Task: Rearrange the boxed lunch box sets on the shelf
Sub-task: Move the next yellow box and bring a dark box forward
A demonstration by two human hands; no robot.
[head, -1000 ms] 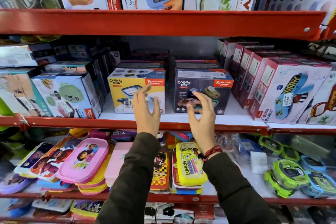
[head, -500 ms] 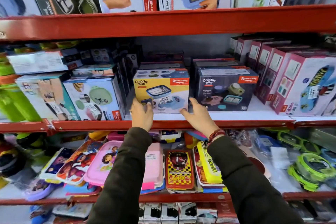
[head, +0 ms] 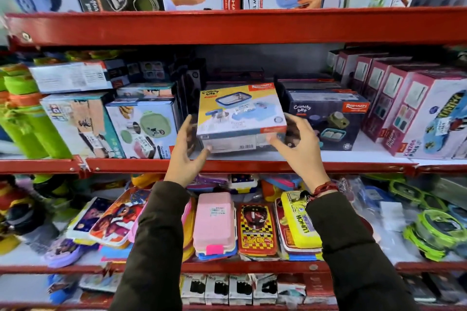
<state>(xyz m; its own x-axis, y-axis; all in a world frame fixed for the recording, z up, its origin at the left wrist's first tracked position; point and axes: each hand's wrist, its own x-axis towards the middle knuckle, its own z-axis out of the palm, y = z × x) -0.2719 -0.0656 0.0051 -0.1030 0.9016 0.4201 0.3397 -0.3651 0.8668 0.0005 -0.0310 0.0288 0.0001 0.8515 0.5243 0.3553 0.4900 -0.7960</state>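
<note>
Red metal shelf [head: 227,166], mid tier, packed w/ boxed sets; loose lunch boxes lying on the tier below. Yellow Crunchy bite box [head: 241,111] is sitting tipped back at the shelf front — printed face tilting up, barcode side facing out, long axis running left-right. Left hand [head: 185,151] and right hand [head: 299,144] are bracketing its two short ends; both grips half open, fingers spread. Thumbs are touching the lower corners — firm hold or not, can't tell. Dark Crunchy bite box [head: 328,118] is standing just beside, on the right. Judgement: box lies dead ahead, betw. both hands, neither nearer; next move prob. needs both closing inward.
</note>
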